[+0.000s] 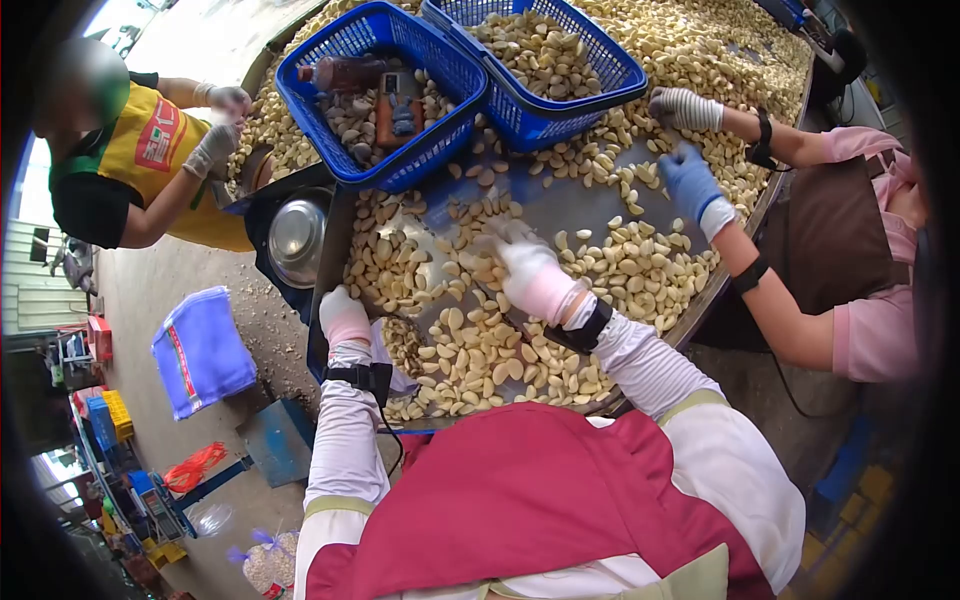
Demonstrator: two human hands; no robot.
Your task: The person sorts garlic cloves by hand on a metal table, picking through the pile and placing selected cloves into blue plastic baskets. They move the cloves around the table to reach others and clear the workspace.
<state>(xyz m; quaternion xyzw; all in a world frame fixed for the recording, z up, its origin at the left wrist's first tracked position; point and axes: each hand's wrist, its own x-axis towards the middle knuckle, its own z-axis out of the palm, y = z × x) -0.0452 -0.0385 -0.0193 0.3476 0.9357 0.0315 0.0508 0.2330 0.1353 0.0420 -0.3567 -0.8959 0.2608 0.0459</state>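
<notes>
My left hand (344, 318), in a white and pink glove, is at the left rim of the metal table (590, 190). Its fingers look bunched together; what they hold, if anything, is hidden. Just right of it is a white holder, perhaps a bag (385, 355), containing small darker pieces. Over the table, my gloved right hand (530, 270) reaches among pale clove-like pieces (480, 345), fingers stretched out and somewhat blurred. Both wrists carry black straps.
Two blue baskets (300, 95) stand at the table's far side, one with a bottle (350, 72). A co-worker's gloved hands (690, 185) work at the right. Another person (150, 150) stands at the left near a metal bowl (298, 240). A purple stack (205, 350) is at the left.
</notes>
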